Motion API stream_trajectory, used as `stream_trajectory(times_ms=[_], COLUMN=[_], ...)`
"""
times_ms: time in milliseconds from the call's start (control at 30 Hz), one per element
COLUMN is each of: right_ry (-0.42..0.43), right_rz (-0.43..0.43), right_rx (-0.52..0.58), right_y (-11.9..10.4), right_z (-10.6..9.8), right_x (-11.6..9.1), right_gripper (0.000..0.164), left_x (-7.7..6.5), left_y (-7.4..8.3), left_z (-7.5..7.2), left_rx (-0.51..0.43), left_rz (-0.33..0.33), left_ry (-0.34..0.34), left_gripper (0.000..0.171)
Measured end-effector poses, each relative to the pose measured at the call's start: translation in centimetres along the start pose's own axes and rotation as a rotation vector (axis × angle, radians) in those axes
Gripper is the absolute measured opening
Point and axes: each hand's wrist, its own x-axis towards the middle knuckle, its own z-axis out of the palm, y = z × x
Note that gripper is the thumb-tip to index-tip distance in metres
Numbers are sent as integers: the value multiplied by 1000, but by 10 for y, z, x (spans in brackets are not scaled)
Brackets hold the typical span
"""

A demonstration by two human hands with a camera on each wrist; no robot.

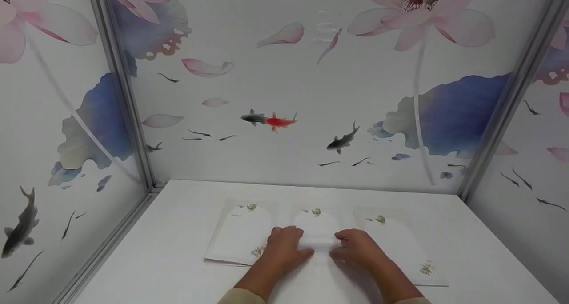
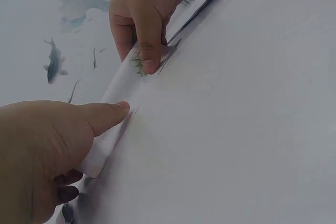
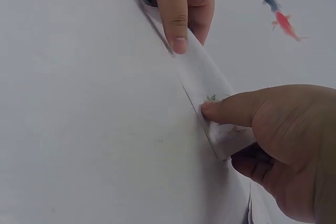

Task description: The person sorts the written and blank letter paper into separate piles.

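Between my hands, a white sheet of paper [image 1: 316, 226] with a small green plant print lies on the table, its near edge curled up and over. My left hand [image 1: 286, 247] pinches the left end of that raised edge, thumb on the near side. At the other end my right hand [image 1: 359, 249] grips the same edge. In the left wrist view the bent strip [image 2: 118, 98] runs from one thumb to the other. Part of the green print shows on the strip [image 3: 202, 72] in the right wrist view. Fingers behind the paper are partly hidden.
A stack of similar printed paper [image 1: 235, 237] lies to the left, partly behind my left forearm. More of the printed paper [image 1: 400, 246] lies to the right. The white table [image 1: 173, 233] is enclosed by panels [image 1: 266, 162] painted with lotus and fish, framed by metal posts [image 1: 129, 90].
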Motion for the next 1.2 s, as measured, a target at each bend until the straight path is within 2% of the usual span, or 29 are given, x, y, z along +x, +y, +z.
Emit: stream_trajectory(times_ms=[167, 333, 500, 700, 867, 1000, 1100, 1200], right_ry=[65, 125, 153, 195, 208, 205, 217, 234], right_rz=[39, 116, 154, 142, 174, 222, 227, 214], right_rx=[55, 122, 195, 246, 319, 420, 422, 396], right_y=[-2, 0, 3, 4, 5, 10, 17, 28], right_z=[-1, -1, 0, -1, -5, -10, -17, -26], right_x=[-1, -1, -1, -3, -5, -5, -5, -8], right_gripper=[62, 54, 53, 45, 42, 42, 41, 41], left_x=[-3, -3, -4, -3, -2, -2, -1, 1], left_y=[2, 1, 2, 2, 4, 9, 15, 26], left_z=[-2, -6, -9, -9, -7, -5, -1, 6], left_rx=[-215, -332, -361, -356, -409, -431, -450, -488], left_rz=[-66, -124, -167, -186, -213, -198, -180, -170], left_ry=[106, 193, 181, 186, 177, 196, 202, 177], left_gripper=[46, 41, 41, 33, 30, 30, 29, 32])
